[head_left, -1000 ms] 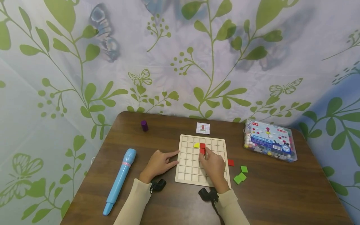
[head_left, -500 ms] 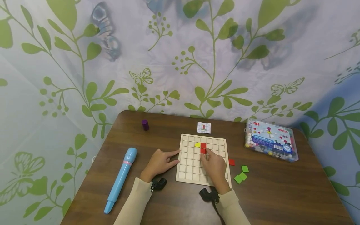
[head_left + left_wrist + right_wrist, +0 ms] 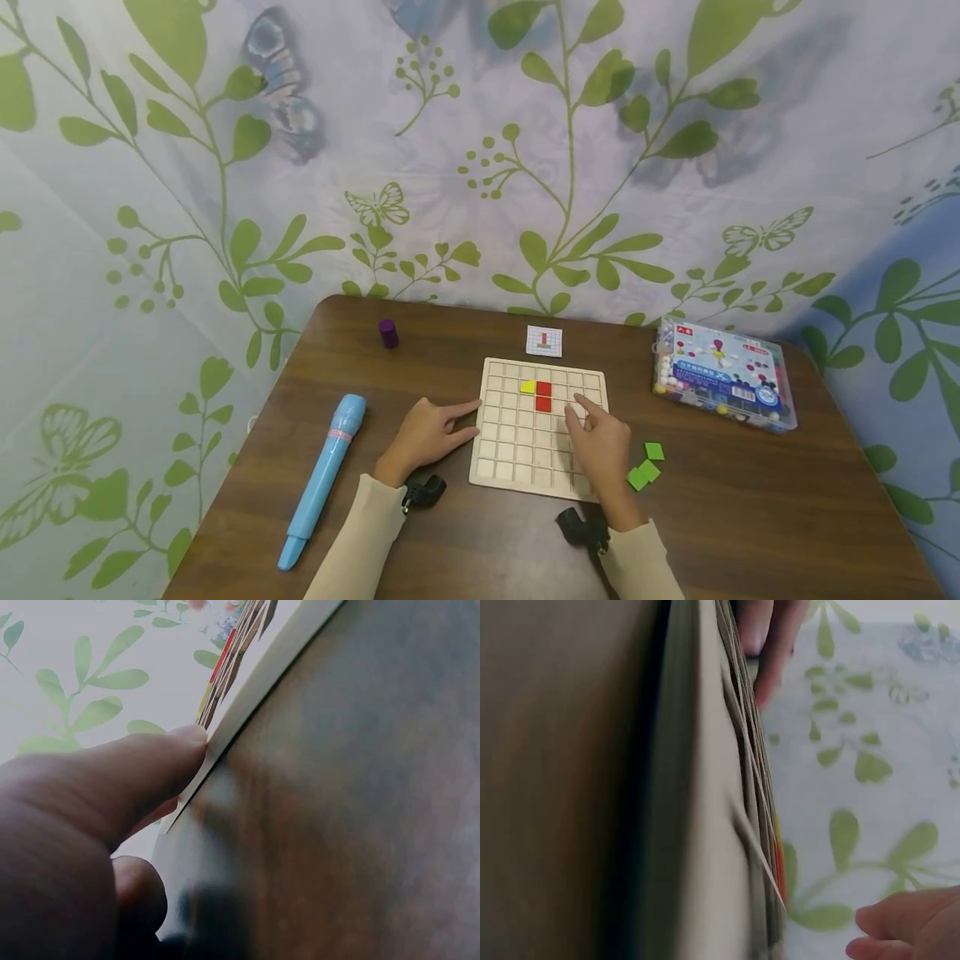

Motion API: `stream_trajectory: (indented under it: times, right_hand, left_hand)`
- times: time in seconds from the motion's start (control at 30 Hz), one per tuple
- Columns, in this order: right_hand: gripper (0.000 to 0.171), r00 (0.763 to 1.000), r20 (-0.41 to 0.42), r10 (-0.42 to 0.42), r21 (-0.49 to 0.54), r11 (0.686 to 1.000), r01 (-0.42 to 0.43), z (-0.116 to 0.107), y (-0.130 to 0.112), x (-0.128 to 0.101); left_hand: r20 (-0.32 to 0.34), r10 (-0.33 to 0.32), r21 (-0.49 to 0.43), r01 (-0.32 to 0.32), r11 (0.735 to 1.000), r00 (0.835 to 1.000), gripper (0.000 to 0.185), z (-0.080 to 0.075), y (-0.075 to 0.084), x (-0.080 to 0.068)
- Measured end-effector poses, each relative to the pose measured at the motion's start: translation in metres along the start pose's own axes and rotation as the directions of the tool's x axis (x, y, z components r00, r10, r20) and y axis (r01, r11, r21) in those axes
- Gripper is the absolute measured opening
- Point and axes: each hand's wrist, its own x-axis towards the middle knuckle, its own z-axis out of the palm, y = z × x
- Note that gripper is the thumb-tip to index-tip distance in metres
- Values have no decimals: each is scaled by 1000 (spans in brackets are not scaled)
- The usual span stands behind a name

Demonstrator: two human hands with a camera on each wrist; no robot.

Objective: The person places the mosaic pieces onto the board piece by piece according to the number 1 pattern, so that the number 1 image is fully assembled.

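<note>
Two red square tiles (image 3: 543,396) seated in pale wooden grid board (image 3: 525,454), stacked in one column, yellow tile (image 3: 528,387) touching upper one's left side. Left hand (image 3: 424,432), fingers straight, presses board's left edge (image 3: 247,697); keep that brace so board won't slide on brown wooden table (image 3: 750,517). Right hand (image 3: 602,442) hovers empty over board's right part, forefinger extended, other fingers relaxed. Green square tiles (image 3: 643,467) lie just right of board: lift one cleanly, drop flat into cell.
</note>
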Motion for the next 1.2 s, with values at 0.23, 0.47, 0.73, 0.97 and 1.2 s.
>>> stream_trajectory:
  times: [0.23,0.47,0.73,0.97,1.2]
  right_hand:
    - [30,990,-138,17,20,1000,-15,-46,23,-10]
    - [30,996,-91,-24,-91,996,16,-70,47,-15]
    - [28,999,-26,-28,-160,987,24,-82,57,-12]
    - [41,979,176,103,-237,970,-59,-86,60,-6]
    - [51,938,305,166,-280,957,-79,-85,57,2]
  left_hand:
    - [-23,52,-16,-53,998,998,47,7,1,-11]
    - [-65,84,7,-83,996,994,46,4,-4,-8]
    - [4,25,-6,-25,1000,1000,45,2,-5,-6]
    - [3,26,10,-26,1000,1000,44,3,-4,-2]
    - [-5,21,11,-21,1000,1000,43,1,-1,3]
